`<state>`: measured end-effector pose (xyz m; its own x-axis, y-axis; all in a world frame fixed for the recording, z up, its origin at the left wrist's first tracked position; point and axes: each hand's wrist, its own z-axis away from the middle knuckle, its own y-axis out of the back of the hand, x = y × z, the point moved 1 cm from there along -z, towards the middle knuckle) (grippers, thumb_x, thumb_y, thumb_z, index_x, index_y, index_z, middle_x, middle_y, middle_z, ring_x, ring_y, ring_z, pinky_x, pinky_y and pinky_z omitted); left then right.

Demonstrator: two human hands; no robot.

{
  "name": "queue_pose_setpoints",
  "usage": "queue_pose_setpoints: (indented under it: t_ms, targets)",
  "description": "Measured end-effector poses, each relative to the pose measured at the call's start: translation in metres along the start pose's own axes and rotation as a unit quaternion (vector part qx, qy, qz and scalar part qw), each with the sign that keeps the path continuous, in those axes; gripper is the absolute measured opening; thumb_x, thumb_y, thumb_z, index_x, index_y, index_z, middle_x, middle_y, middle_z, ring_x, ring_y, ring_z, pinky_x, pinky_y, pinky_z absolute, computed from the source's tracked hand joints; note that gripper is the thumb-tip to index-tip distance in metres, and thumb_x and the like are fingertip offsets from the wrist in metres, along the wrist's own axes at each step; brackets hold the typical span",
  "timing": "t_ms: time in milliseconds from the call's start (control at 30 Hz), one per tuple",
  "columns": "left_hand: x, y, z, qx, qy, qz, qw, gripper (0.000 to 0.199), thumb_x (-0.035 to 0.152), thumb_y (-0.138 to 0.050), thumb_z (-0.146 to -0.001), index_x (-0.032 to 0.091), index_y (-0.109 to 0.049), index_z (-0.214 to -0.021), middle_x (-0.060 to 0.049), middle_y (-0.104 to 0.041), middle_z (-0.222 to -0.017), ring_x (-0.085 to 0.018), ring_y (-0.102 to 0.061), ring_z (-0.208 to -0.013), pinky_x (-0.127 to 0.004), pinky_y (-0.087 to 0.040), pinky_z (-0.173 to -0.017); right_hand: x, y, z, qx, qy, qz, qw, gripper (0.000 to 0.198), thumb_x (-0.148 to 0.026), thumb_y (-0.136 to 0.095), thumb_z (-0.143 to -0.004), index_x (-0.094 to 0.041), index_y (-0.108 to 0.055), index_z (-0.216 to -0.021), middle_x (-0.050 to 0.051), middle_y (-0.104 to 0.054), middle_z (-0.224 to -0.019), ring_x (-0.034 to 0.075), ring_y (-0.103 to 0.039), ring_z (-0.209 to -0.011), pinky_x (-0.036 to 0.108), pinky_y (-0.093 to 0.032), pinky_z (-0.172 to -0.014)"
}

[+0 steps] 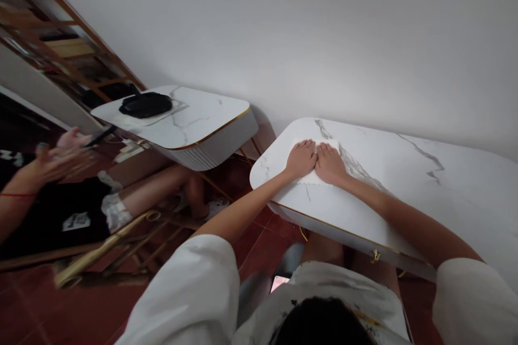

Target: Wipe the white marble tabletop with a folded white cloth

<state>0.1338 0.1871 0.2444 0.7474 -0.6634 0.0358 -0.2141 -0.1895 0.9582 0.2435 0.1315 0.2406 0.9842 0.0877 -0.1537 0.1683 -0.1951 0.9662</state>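
Observation:
A white cloth or paper sheet lies on the marble-patterned tabletop near its left end. My left hand rests flat on it, palm down. Right beside it, my right hand presses on the same sheet with its fingers stretched forward. Both hands are side by side, thumbs close together. Most of the sheet's middle is hidden under them; its edges show around the fingers and below the wrists.
To the left stands a second marble-patterned table with a black bag-like object on it. A person sits beside it on a bamboo chair, their hands raised. A phone shows near my lap.

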Motion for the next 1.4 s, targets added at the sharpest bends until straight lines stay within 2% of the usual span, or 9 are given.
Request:
queue_pose_setpoints:
  t_ms: [267, 533, 700, 833, 1033, 1200, 1400]
  targets:
    - [-0.032, -0.018, -0.069, 0.011, -0.018, 0.010, 1.000, 0.038, 0.021, -0.031, -0.093, 0.011, -0.052, -0.123, -0.015, -0.054, -0.135, -0.025, -0.047, -0.127, -0.039, -0.034, -0.107, 0.029, -0.010, -0.069, 0.015, -0.004, 0.005, 1.000, 0.055, -0.021, -0.027, -0.093, 0.002, -0.036, -0.142, 0.020, -0.037, -0.150, 0.029, -0.031, -0.138, 0.040, -0.022, -0.112]
    - [-0.050, -0.038, -0.123, 0.016, -0.007, 0.010, 1.000, 0.036, 0.020, -0.030, -0.094, 0.013, -0.054, -0.119, -0.013, -0.058, -0.130, -0.024, -0.049, -0.124, -0.039, -0.033, -0.106, 0.058, -0.020, -0.124, 0.037, 0.001, 0.012, 0.999, 0.052, -0.021, -0.026, -0.093, 0.000, -0.042, -0.138, 0.019, -0.042, -0.147, 0.028, -0.035, -0.135, 0.039, -0.024, -0.110]
    - [-0.050, -0.046, -0.158, 0.008, -0.020, 0.013, 1.000, 0.037, 0.021, -0.031, -0.094, 0.010, -0.053, -0.122, -0.016, -0.055, -0.134, -0.025, -0.047, -0.127, -0.038, -0.032, -0.106, 0.077, -0.022, -0.144, 0.043, -0.018, 0.020, 0.999, 0.052, -0.020, -0.028, -0.093, 0.000, -0.042, -0.138, 0.019, -0.043, -0.146, 0.028, -0.036, -0.135, 0.039, -0.026, -0.109]
    - [-0.038, -0.047, -0.178, -0.001, -0.064, 0.028, 0.998, 0.035, 0.022, -0.031, -0.095, 0.013, -0.056, -0.117, -0.013, -0.059, -0.129, -0.023, -0.051, -0.122, -0.037, -0.035, -0.103, 0.090, -0.021, -0.142, 0.072, -0.071, 0.012, 0.995, 0.053, -0.020, -0.028, -0.092, 0.003, -0.042, -0.138, 0.022, -0.043, -0.145, 0.031, -0.036, -0.135, 0.042, -0.026, -0.109]
    - [-0.017, -0.048, -0.171, -0.015, -0.075, 0.034, 0.996, 0.042, 0.022, -0.028, -0.096, 0.014, -0.046, -0.133, -0.011, -0.049, -0.143, -0.022, -0.042, -0.132, -0.040, -0.029, -0.110, 0.094, -0.017, -0.117, 0.075, -0.109, 0.005, 0.991, 0.056, -0.019, -0.027, -0.091, 0.004, -0.038, -0.141, 0.022, -0.039, -0.148, 0.031, -0.032, -0.138, 0.044, -0.024, -0.111]
    - [-0.008, -0.041, -0.142, -0.030, -0.102, 0.026, 0.994, 0.046, 0.022, -0.026, -0.096, 0.013, -0.042, -0.139, -0.011, -0.043, -0.148, -0.022, -0.037, -0.137, -0.040, -0.027, -0.113, 0.078, -0.014, -0.087, 0.069, -0.136, 0.000, 0.988, 0.057, -0.021, -0.025, -0.092, 0.004, -0.034, -0.143, 0.021, -0.034, -0.151, 0.030, -0.028, -0.141, 0.046, -0.021, -0.113]
    - [-0.004, -0.028, -0.099, -0.039, -0.091, 0.014, 0.995, 0.050, 0.022, -0.021, -0.096, 0.010, -0.038, -0.142, -0.012, -0.040, -0.150, -0.023, -0.035, -0.138, -0.041, -0.026, -0.113, 0.051, -0.008, -0.053, 0.044, -0.120, -0.005, 0.992, 0.058, -0.022, -0.023, -0.093, 0.005, -0.031, -0.144, 0.020, -0.032, -0.153, 0.030, -0.025, -0.142, 0.043, -0.018, -0.115]
